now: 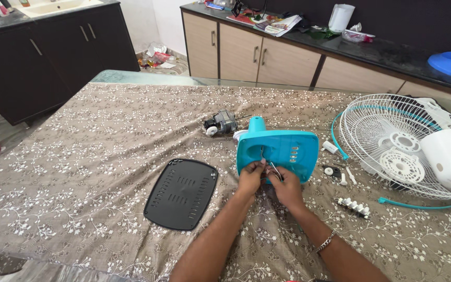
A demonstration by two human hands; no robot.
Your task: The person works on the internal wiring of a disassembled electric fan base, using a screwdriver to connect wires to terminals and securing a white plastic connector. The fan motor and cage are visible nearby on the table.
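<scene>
The teal fan base (280, 151) stands tilted on the bench (79, 156), exposing its underside, where both the left hand (250, 177) and the right hand (287, 187) have fingers pinching thin wires, with the black cover plate (181, 194) laid aside left of the base.

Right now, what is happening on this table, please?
A person is working with both bare hands on a turquoise fan base tipped on its edge on the patterned tablecloth. The left hand and right hand pinch thin wires at its open underside. A black vented cover plate lies flat to the left, a small motor behind, and the white fan grille with small loose parts to the right.
</scene>
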